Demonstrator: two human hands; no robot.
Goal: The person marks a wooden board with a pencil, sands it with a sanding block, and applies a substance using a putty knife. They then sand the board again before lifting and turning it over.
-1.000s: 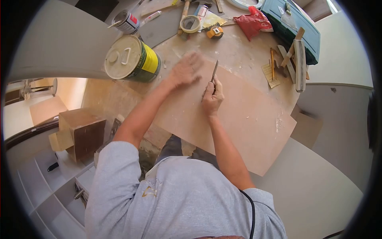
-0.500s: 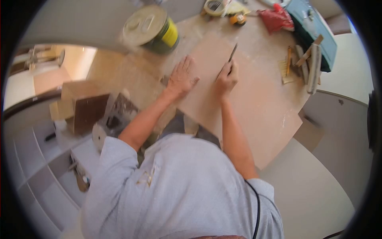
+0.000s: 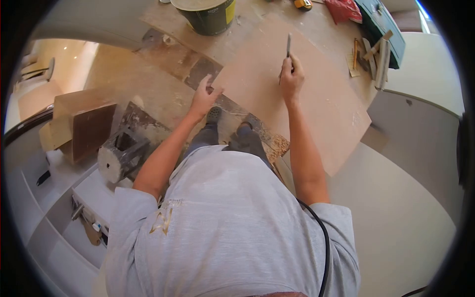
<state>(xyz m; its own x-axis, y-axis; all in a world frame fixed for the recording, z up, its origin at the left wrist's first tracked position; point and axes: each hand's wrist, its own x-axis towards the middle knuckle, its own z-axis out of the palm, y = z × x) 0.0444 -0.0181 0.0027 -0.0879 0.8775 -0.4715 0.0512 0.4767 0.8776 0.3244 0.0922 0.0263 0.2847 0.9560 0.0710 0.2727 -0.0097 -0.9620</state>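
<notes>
A flat tan board (image 3: 316,104) lies on the work surface in front of me. My right hand (image 3: 292,76) is closed round a thin dark tool (image 3: 289,44) over the board, its tip pointing away from me. What kind of tool it is I cannot make out. At the board's left edge is my left hand (image 3: 205,96), fingers apart and slightly bent, with the thumb near or touching the edge. Nothing shows in its grasp.
A dark green bucket (image 3: 210,20) stands at the back. Toward the back right are a teal case (image 3: 383,29), a red bag (image 3: 342,10) and wood pieces (image 3: 380,57). On the left are a wooden box (image 3: 91,123) and open shelving (image 3: 59,242).
My left hand has come off the board's face to its left edge. My right hand still holds the tool, now more upright in view. The camera view has shifted, showing my feet.
</notes>
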